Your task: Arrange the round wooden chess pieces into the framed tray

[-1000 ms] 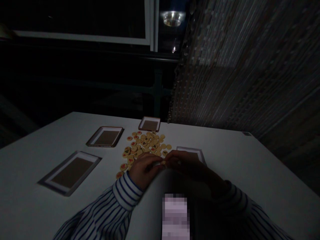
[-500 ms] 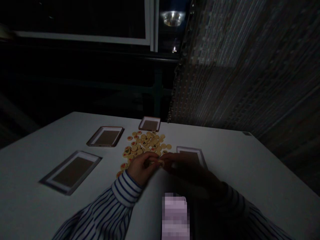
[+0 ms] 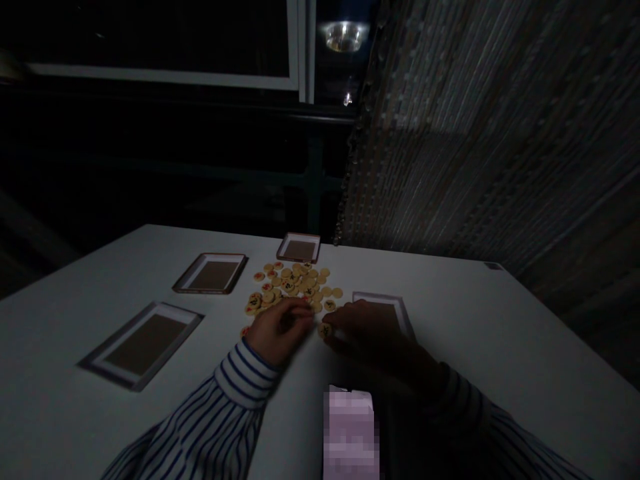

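Note:
A heap of small round yellow game pieces (image 3: pixel 295 283) with red and black marks lies on a white table (image 3: pixel 75 407). My left hand (image 3: pixel 277 330) rests at the near edge of the heap, fingers curled over some pieces. My right hand (image 3: pixel 363 327), in deep shadow, sits just to its right, its fingertips pinched at one yellow piece (image 3: pixel 325 329) lying between the two hands. Both arms wear striped sleeves.
Shallow rectangular trays stand around the heap: one at near left (image 3: pixel 143 343), one at mid left (image 3: pixel 211 273), a small one at the back (image 3: pixel 299 248), one on the right (image 3: pixel 383 307) partly under my right hand. A beaded curtain hangs at right. The room is dark.
Both hands have slid a little forward toward the heap. They were pressed together around one piece; now they are slightly apart, with the piece showing between them.

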`<action>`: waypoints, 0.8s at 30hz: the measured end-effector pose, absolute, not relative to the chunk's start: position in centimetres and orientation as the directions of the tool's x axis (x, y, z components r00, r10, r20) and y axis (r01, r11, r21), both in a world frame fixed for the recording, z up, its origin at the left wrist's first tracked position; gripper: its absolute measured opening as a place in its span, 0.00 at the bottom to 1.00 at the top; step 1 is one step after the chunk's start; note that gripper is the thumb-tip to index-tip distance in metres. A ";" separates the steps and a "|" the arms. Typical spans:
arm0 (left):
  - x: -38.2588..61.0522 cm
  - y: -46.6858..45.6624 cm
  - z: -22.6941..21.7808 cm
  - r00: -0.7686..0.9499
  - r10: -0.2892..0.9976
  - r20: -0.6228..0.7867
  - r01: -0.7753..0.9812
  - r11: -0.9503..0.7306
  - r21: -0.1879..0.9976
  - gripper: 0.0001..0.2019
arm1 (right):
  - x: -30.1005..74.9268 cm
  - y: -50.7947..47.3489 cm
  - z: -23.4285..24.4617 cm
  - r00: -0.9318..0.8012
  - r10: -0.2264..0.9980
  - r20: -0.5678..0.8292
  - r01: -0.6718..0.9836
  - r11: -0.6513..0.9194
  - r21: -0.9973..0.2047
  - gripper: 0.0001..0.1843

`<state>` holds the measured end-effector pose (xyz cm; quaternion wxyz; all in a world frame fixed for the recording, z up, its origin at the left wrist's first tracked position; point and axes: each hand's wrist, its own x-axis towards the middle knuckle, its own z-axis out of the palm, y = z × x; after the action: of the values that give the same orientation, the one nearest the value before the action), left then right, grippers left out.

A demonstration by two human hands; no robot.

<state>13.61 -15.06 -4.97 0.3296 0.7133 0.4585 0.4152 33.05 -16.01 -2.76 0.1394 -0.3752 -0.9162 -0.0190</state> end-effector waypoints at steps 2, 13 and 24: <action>12.9 -14.7 -4.7 0.168 0.927 0.336 0.465 -0.375 0.802 0.11 | 33.2 -16.0 -2.9 -0.682 0.689 0.245 0.700 0.712 -0.054 0.10; 11.0 -13.5 -5.0 0.056 0.914 0.401 0.762 -0.299 0.575 0.12 | 33.4 -16.1 -3.2 -0.680 0.709 0.187 0.724 0.690 0.017 0.13; 10.8 -13.3 -5.3 0.189 0.897 0.399 0.801 -0.376 0.467 0.13 | 33.2 -16.4 -3.5 -0.685 0.707 0.178 0.721 0.692 0.026 0.13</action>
<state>10.84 -13.33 -5.31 0.0768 0.7671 0.5533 0.3153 33.24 -16.45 -3.48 0.0771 -0.3896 -0.9166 -0.0467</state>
